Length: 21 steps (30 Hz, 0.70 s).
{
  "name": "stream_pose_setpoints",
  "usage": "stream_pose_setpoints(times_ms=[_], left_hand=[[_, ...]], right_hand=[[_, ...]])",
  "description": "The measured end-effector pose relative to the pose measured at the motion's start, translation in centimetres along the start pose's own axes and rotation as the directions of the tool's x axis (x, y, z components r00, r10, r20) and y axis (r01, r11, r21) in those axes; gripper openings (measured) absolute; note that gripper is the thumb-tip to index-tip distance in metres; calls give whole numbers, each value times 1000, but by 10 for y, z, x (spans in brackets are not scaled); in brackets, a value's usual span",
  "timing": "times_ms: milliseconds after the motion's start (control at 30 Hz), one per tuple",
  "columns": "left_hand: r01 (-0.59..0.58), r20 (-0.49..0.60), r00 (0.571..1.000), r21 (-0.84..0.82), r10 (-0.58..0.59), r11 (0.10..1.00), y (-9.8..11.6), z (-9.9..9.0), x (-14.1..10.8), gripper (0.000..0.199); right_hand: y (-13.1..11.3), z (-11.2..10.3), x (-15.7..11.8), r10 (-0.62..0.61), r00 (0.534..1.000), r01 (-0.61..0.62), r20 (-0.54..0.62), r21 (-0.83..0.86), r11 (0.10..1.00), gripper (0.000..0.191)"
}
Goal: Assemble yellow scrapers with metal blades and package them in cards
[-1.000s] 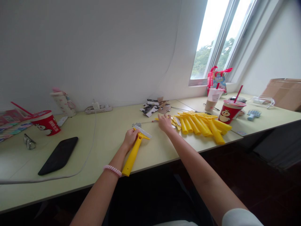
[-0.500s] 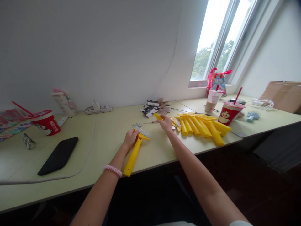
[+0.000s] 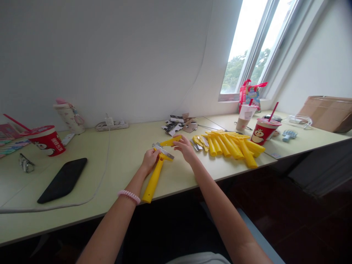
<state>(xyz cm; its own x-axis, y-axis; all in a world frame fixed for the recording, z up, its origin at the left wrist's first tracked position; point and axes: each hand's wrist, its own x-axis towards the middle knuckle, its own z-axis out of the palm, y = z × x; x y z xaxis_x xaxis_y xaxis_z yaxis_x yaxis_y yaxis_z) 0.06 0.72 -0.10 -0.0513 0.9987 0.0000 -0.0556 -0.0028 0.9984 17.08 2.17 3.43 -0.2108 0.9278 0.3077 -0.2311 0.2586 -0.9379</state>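
Evidently, the left hand (image 3: 150, 161) pinches the head of a T-shaped yellow plastic scraper (image 3: 153, 179) near the frame's centre, its flat silver metal blade (image 3: 166, 152) uppermost. The right hand (image 3: 184, 147) holds a narrow yellow plastic strip (image 3: 169, 141) between its fingers, just beyond the blade. Good handling probably means a steady head, the strip kept parallel, fingertips off the edge. Tiny silvery pieces (image 3: 155, 145) lie behind; yellow plastic handles (image 3: 224, 142) lie right of centre.

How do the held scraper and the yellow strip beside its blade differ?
The scraper has a long handle; the yellow strip has none. The scraper carries a silvery blade; the strip shows none. The scraper's handle slopes toward the table's near edge; the strip runs more crosswise. Both are held and largely yellow.
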Motion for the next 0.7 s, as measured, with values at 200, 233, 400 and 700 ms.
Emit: stream_pose_setpoints(times_ms=[200,233,400,700], left_hand=[[-34,-33,999,-12,33,999,-4,-2,3,13],[-40,-34,999,-19,40,999,-5,-3,3,13],[-78,-38,996,-64,76,995,-7,-3,5,16],[-59,-102,993,-73,51,996,-4,-2,3,17]], right_hand=[[2,8,-8,6,998,1,65,-105,994,24],[2,10,-9,14,997,-5,72,-124,992,24],[8,12,-9,-8,993,44,122,-302,952,20],[10,10,-10,141,977,-87,162,-301,950,22]])
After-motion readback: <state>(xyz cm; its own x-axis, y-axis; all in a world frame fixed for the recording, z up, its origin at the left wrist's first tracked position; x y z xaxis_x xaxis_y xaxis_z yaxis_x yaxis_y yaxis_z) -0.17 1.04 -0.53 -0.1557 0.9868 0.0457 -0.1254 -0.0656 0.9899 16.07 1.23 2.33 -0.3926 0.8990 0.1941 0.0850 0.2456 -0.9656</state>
